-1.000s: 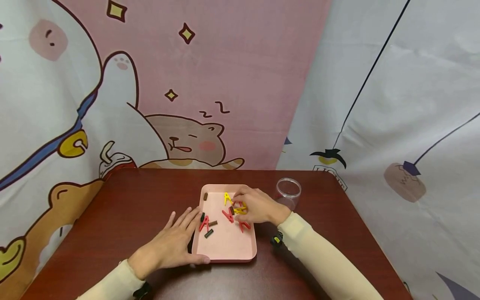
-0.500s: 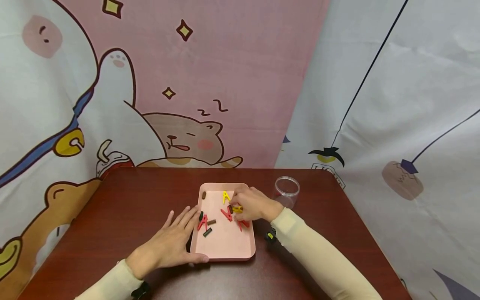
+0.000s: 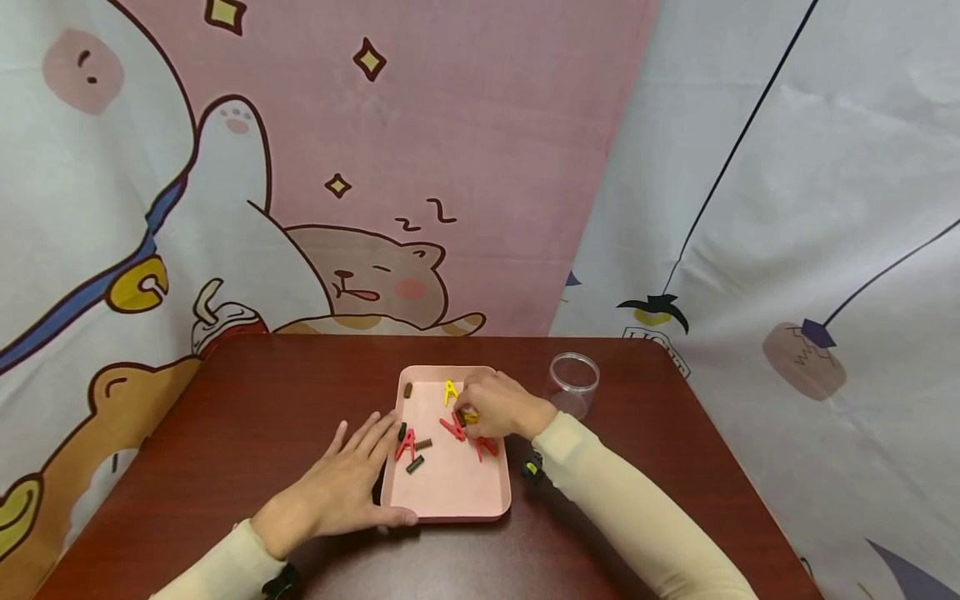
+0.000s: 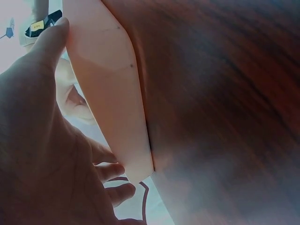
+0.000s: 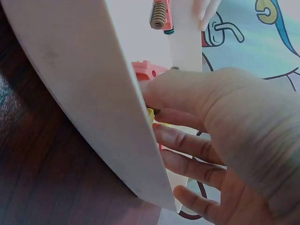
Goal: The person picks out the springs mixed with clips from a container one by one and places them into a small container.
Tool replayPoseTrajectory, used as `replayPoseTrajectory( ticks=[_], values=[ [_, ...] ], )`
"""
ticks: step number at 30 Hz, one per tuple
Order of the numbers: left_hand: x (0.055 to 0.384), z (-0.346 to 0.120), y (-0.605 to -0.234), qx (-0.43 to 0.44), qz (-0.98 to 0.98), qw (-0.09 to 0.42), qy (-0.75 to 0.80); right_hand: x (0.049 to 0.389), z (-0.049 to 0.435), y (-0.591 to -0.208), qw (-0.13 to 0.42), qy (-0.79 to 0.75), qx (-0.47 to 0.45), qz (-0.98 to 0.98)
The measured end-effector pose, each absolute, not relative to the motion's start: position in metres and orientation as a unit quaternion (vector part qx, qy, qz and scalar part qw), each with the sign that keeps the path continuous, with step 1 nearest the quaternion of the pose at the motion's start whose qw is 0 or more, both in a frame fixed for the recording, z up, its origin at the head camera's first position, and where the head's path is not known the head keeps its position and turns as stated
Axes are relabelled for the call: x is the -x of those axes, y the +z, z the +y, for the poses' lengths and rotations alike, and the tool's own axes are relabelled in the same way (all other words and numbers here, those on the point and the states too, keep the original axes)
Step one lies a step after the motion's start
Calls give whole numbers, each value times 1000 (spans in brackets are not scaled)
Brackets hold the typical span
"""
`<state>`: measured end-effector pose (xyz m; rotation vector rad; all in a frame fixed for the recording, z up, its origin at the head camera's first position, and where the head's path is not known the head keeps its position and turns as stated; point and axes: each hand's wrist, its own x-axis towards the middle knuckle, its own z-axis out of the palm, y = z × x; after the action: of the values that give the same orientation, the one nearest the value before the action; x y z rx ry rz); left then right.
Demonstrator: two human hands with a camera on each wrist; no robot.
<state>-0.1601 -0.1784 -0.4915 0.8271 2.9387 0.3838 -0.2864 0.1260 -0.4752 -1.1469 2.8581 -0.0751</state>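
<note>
A pink tray [image 3: 450,500] holds small red and yellow A-shaped plastic clips and short ribbed pieces like coil springs. My left hand [image 3: 341,483] rests against the tray's left side, fingers spread along the rim, thumb at the near corner. Over the tray's right side, my right hand [image 3: 498,404] reaches down with thumb and fingertips around a yellow clip [image 3: 472,417] and a dark spring-like piece [image 3: 461,419]. In the right wrist view the tray wall hides the fingertips, so a firm pinch cannot be made out. A red clip [image 3: 453,428] lies just left of them.
A clear round jar [image 3: 573,385] stands right of the tray on the dark wooden table [image 3: 315,375]. Another yellow clip [image 3: 450,392] lies at the tray's far end. Near its left wall are a red clip [image 3: 406,445] and a brown spring-like piece [image 3: 423,444].
My right hand has shifted slightly left within the tray, covering more of the yellow clip beneath it. My left hand has stayed on the tray's edge. The head view has shifted a little.
</note>
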Motion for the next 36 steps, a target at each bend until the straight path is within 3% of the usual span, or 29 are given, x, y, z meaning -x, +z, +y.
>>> replayPoseTrajectory(
  ticks=[15, 36],
  values=[
    [161, -179, -492, -270, 955, 28, 123, 291, 121, -477, -2, -31, 393, 919],
    [161, -179, -491, -269, 954, 33, 127, 289, 122, -475, 18, -55, 372, 927]
  ],
)
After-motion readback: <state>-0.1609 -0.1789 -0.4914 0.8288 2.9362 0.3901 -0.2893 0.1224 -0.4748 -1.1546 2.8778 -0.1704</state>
